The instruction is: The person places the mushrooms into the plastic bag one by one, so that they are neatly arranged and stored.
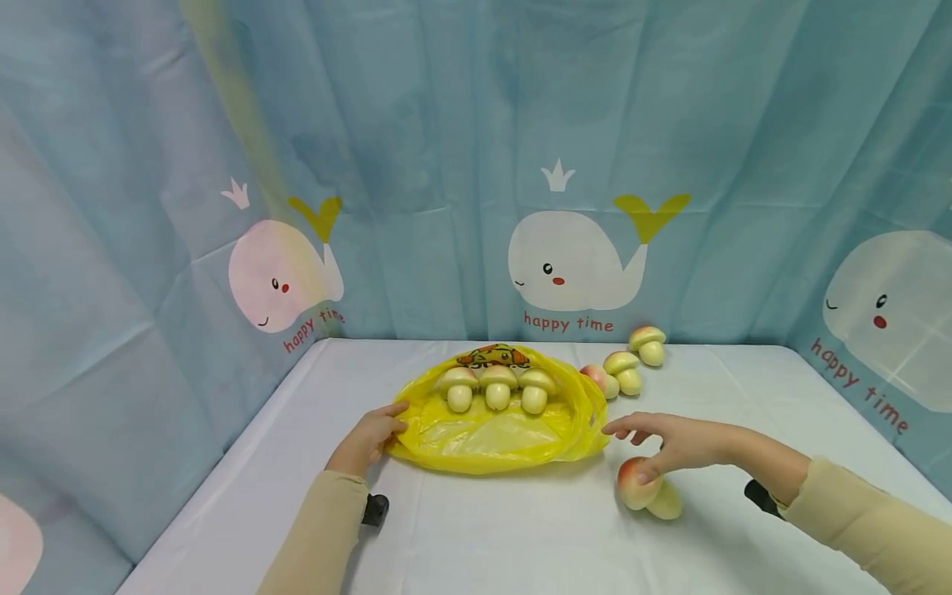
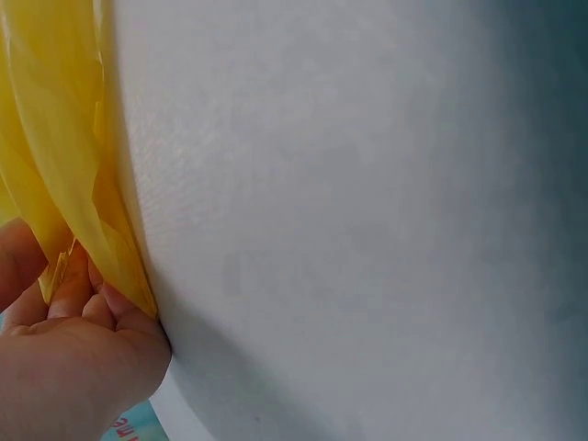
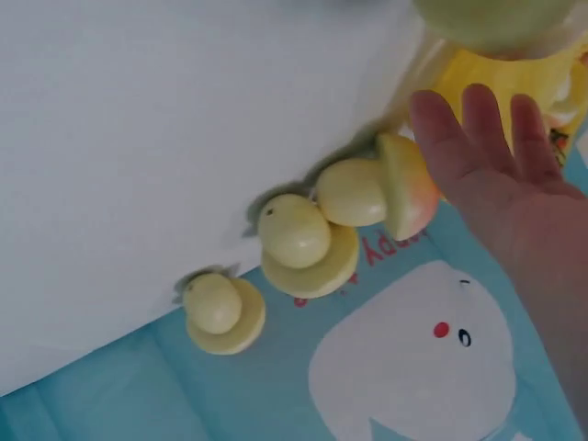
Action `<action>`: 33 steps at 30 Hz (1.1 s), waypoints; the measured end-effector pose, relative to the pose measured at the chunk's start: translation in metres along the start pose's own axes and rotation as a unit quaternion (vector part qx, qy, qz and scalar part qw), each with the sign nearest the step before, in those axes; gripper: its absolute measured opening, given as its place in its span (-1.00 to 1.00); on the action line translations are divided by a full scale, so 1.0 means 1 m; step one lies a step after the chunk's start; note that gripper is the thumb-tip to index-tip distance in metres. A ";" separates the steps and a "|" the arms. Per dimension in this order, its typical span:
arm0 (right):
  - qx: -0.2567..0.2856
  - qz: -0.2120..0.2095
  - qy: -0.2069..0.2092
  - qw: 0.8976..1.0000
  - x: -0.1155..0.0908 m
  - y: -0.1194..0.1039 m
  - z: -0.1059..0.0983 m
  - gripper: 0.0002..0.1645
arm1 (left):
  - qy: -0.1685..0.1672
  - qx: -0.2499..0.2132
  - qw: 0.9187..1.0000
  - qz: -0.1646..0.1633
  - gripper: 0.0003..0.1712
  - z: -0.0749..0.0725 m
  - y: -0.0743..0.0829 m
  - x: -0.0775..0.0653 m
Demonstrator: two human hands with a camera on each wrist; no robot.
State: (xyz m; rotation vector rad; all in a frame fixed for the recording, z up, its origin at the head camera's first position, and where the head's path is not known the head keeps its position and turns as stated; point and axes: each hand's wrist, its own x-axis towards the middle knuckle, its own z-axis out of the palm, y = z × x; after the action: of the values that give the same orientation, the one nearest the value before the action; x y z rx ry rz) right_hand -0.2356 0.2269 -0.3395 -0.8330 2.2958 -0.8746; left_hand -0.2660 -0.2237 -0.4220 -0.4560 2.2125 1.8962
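Observation:
A yellow plastic bag [image 1: 476, 459] lies spread with its mouth wide, and three toy mushrooms [image 1: 498, 388] sit in a row inside it. My left hand [image 1: 369, 435] grips the bag's left edge; in the left wrist view, folds of the yellow film [image 2: 69, 156] run between thumb and fingers. To the right of the bag, my right hand [image 1: 673, 440] reaches leftward with its fingers extended and spread. Its thumb tip overlaps the red-tinged cap of another toy mushroom [image 1: 634, 487], which lies tilted below the hand. Part of that mushroom [image 3: 501, 23] shows large at the top of the right wrist view.
Behind the right hand, three more toy mushrooms [image 1: 626, 373] are strung out toward the back of the white-covered table [image 1: 513, 537]. A blue curtain [image 1: 439, 273] with whale prints rises along the table's back and sides.

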 end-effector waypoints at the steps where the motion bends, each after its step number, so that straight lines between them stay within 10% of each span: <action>1: 0.002 -0.006 -0.012 1.000 0.000 0.003 -0.001 -0.18 | 0.000 0.000 1.000 0.002 -0.39 0.000 0.000 0.000; 12: -0.018 -0.036 -0.066 0.997 0.004 0.031 0.005 -0.18 | 0.001 -0.001 1.000 0.003 -0.38 0.001 0.000 0.001; 19: -0.061 -0.063 -0.107 0.990 0.029 0.118 0.008 -0.14 | 0.001 0.007 1.000 0.001 -0.39 0.004 -0.002 -0.001; 28: -0.049 0.021 -0.077 0.996 0.009 0.012 0.010 -0.38 | 0.000 0.003 1.000 0.003 -0.38 0.000 -0.003 0.000; 33: -0.047 0.008 -0.062 0.997 0.014 -0.010 0.004 -0.35 | -0.003 0.005 1.000 0.005 -0.38 0.001 0.000 0.000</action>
State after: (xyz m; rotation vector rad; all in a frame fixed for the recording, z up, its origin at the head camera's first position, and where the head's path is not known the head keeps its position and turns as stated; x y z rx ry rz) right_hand -0.2386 0.2095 -0.3382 -0.8817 2.2460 -0.6923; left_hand -0.2664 -0.2226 -0.4226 -0.4379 2.2238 1.8876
